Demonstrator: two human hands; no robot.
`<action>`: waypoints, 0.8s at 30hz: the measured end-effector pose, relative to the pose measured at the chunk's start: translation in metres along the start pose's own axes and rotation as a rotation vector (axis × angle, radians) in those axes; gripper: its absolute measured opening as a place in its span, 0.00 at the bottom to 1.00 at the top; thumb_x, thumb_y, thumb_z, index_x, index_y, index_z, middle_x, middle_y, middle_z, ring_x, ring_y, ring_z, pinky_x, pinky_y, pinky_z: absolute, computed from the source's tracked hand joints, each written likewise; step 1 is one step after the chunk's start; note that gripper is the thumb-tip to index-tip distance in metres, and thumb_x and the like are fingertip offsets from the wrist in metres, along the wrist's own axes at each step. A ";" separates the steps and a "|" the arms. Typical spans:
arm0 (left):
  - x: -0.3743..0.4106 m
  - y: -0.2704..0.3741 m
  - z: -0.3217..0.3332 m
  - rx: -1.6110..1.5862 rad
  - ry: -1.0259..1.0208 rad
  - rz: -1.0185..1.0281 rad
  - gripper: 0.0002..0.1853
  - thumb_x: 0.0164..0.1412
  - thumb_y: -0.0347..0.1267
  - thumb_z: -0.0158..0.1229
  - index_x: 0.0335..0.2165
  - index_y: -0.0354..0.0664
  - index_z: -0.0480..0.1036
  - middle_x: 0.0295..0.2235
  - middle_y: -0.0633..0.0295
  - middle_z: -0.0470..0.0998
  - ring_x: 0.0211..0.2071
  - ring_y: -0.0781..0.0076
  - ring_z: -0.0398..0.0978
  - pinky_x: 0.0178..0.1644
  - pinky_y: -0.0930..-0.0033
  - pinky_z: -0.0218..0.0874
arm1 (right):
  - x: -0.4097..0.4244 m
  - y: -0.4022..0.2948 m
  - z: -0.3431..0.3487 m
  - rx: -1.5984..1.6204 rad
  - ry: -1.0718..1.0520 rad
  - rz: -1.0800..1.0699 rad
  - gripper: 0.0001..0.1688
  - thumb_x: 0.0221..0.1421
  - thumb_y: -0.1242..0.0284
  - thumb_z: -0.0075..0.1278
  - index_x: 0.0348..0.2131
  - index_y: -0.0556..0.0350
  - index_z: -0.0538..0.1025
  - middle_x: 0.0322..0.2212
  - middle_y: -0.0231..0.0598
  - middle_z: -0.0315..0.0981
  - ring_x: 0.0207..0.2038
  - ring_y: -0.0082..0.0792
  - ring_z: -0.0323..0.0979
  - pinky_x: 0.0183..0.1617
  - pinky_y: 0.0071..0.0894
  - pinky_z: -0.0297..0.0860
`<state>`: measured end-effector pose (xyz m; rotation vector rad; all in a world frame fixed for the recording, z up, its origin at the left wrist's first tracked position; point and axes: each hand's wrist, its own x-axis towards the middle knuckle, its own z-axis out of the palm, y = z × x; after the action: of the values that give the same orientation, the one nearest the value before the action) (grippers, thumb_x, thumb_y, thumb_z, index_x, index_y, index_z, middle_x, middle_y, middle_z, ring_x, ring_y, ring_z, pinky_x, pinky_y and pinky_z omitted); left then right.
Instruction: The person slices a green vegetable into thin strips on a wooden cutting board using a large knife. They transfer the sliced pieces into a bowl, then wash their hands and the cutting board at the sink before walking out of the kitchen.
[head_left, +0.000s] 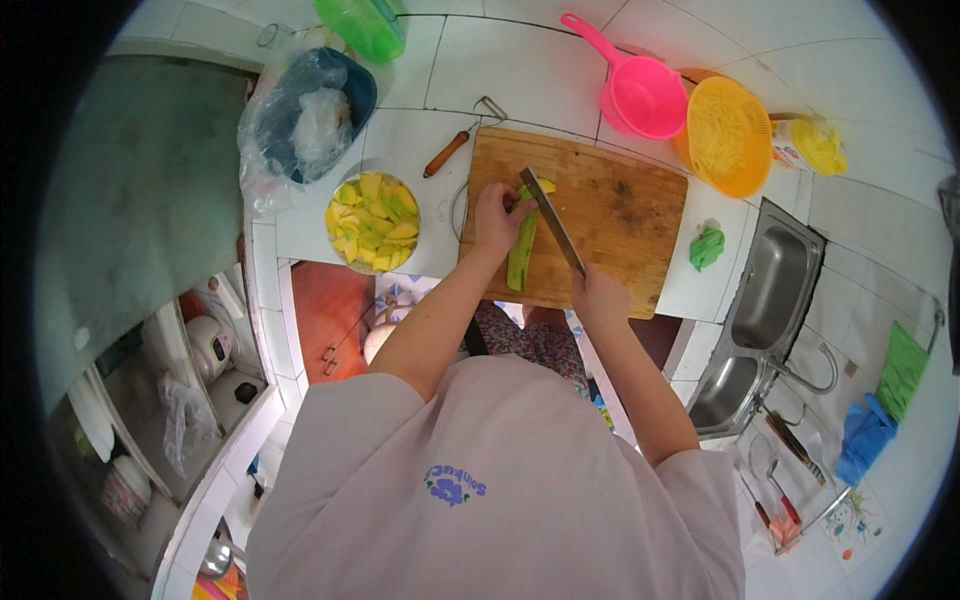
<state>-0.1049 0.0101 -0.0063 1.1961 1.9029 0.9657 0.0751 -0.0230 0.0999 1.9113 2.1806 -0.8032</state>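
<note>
On the wooden cutting board (600, 225) lies a long strip of peeled green vegetable (523, 251). My left hand (501, 216) presses its far end with bent fingertips. My right hand (602, 298) grips the handle of a kitchen knife (553, 219), seen nearly edge-on, its blade across the strip beside my left fingers. A yellow-green cut piece (547, 185) shows just past the blade's far end. Left of the board, a round bowl (373, 267) is full of yellow and green slices (375, 221). The handle's grip is mostly covered by my fingers.
A peeler with a wooden handle (448, 154) lies beside the board. Behind stand a pink ladle (643, 97), an orange basket (759, 142) of pale shreds and a blue basin (365, 82) with plastic bags. A green crumpled cloth (706, 247) and a steel sink (772, 285) are at right.
</note>
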 end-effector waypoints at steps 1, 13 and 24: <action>0.000 0.003 -0.001 -0.018 0.003 -0.029 0.17 0.39 0.31 0.67 0.24 0.35 0.66 0.24 0.57 0.66 0.24 0.65 0.65 0.28 0.68 0.59 | 0.008 0.000 0.006 -0.019 -0.026 0.020 0.14 0.52 0.63 0.44 0.29 0.55 0.74 0.17 0.50 0.71 0.22 0.50 0.71 0.25 0.47 0.66; -0.013 0.009 -0.007 -0.086 0.052 0.009 0.20 0.32 0.34 0.70 0.21 0.38 0.67 0.22 0.59 0.64 0.23 0.64 0.63 0.25 0.67 0.56 | -0.004 0.003 0.003 0.191 0.030 0.015 0.14 0.52 0.64 0.44 0.31 0.55 0.75 0.17 0.53 0.70 0.22 0.54 0.69 0.26 0.49 0.65; -0.010 0.001 -0.005 -0.077 -0.015 -0.016 0.18 0.33 0.34 0.69 0.14 0.38 0.65 0.21 0.58 0.64 0.24 0.61 0.65 0.27 0.65 0.57 | -0.008 -0.004 -0.009 0.037 -0.031 0.016 0.16 0.53 0.63 0.43 0.29 0.57 0.74 0.17 0.52 0.70 0.22 0.51 0.70 0.26 0.48 0.66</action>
<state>-0.1054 0.0002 -0.0010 1.1382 1.8436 1.0094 0.0747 -0.0259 0.1127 1.9177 2.1442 -0.8703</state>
